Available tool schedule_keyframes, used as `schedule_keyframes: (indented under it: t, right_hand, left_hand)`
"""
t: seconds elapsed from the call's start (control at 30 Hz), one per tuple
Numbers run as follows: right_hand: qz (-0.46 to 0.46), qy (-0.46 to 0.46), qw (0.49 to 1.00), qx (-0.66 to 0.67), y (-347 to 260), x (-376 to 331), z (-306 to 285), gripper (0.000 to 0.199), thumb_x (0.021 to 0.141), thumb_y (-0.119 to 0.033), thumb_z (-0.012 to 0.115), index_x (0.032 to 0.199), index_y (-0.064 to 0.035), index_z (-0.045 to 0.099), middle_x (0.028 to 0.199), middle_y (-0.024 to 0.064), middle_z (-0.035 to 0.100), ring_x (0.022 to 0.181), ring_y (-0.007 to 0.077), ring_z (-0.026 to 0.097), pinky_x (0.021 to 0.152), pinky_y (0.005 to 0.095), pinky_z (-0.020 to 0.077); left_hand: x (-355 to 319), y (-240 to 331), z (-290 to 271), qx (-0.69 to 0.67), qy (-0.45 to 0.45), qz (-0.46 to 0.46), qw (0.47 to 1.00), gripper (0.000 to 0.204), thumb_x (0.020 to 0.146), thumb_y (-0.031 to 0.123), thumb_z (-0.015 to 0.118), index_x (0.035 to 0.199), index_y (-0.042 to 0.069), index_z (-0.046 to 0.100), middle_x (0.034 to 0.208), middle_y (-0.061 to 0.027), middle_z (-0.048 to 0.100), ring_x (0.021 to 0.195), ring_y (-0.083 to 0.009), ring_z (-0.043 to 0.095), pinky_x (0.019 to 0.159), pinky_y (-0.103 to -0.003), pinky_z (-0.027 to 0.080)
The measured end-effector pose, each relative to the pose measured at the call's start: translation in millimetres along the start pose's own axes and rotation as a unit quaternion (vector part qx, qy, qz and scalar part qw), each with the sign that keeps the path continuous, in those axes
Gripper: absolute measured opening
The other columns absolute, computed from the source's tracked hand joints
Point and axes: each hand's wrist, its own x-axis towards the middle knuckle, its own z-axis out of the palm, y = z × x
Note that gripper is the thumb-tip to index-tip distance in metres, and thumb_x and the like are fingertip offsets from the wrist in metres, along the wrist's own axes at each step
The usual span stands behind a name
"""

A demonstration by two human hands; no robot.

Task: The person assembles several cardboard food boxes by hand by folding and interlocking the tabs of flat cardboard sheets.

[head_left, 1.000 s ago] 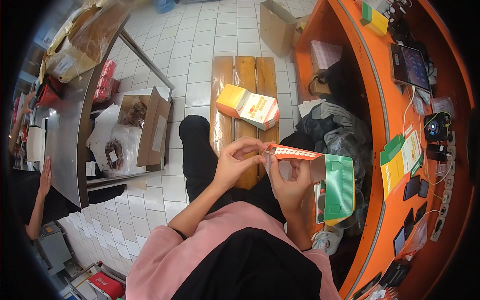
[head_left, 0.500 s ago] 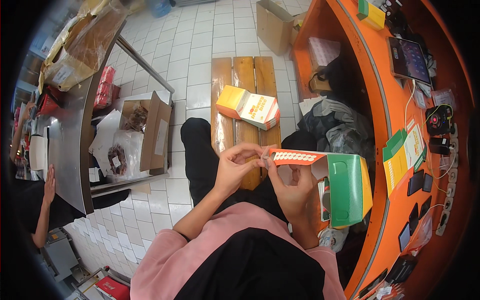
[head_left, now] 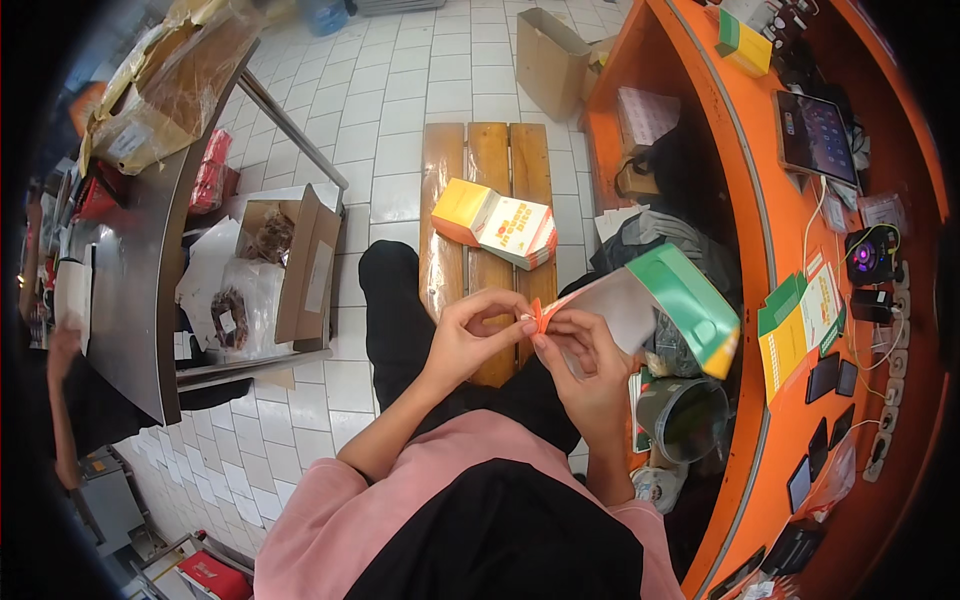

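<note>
Between my two hands is a partly unfolded cardboard food carton [head_left: 680, 290] with green, yellow and orange printed panels and a pale inside. My left hand [head_left: 478, 335] pinches a narrow orange tab at the carton's near-left end. My right hand [head_left: 585, 360] grips the same end just beside it, thumb and fingertips closed on the card. The fingers hide how the tab is bent. The green and yellow end sticks out to the right in the air. Beyond my hands, a folded carton [head_left: 515, 232] in yellow, white and orange lies on the slatted wooden bench [head_left: 440, 160].
An orange counter [head_left: 750, 440] curves along the right, bearing flat cartons [head_left: 800, 330], a tablet [head_left: 818, 137] and several phones. Below it stands a dark bucket [head_left: 688, 418]. At left are a steel table [head_left: 150, 290], an open cardboard box [head_left: 305, 265] and another person's hand [head_left: 64, 345].
The carton has swung and tilted, its green end rising and turning, so the bucket behind now shows. The orange strip has turned more edge-on. At left, the other person's hand has moved away from the table edge.
</note>
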Motion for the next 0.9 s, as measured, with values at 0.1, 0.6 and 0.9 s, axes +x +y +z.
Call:
schedule_keyframes:
  t: [0.1,0.6,0.9]
  right_hand:
    - [0.03,-0.021,0.999,0.022,1.6,1.7,0.6,0.026,0.079,0.006,0.062,0.104,0.007,0.055,0.098,0.0127,0.063,0.09,0.0169,0.063,0.078,0.0275,0.0517]
    - [-0.198,-0.056,0.937,-0.283,40.8,10.3,0.2,0.033,0.077,0.001,0.061,0.11,0.0021,0.056,0.093,0.0145,0.058,0.09,0.0302,0.055,0.082,0.0377,0.0447]
    - [-0.255,-0.172,0.883,-0.354,38.7,25.7,-59.4,0.022,0.07,0.004,0.055,0.09,-0.0023,0.06,0.085,0.0101,0.057,0.107,0.0271,0.053,0.098,0.0419,0.0397]
  left_hand:
    - [4.2,-0.1,-3.7,0.107,-0.025,0.095,0.989,0.021,0.081,-0.002,0.062,0.101,-0.003,0.057,0.108,-0.0091,0.055,0.106,-0.0172,0.055,0.085,-0.03,0.05]
    - [11.4,-49.2,-3.9,-0.168,-0.025,-0.108,0.98,0.032,0.092,0.026,0.054,0.113,0.002,0.05,0.105,-0.0049,0.058,0.094,-0.01,0.057,0.087,-0.026,0.047]
    - [39.0,-47.3,-109.8,-0.311,-0.039,-0.099,0.944,0.045,0.094,0.026,0.037,0.133,0.006,0.034,0.127,-0.0131,0.047,0.116,-0.0244,0.048,0.1,-0.042,0.038]
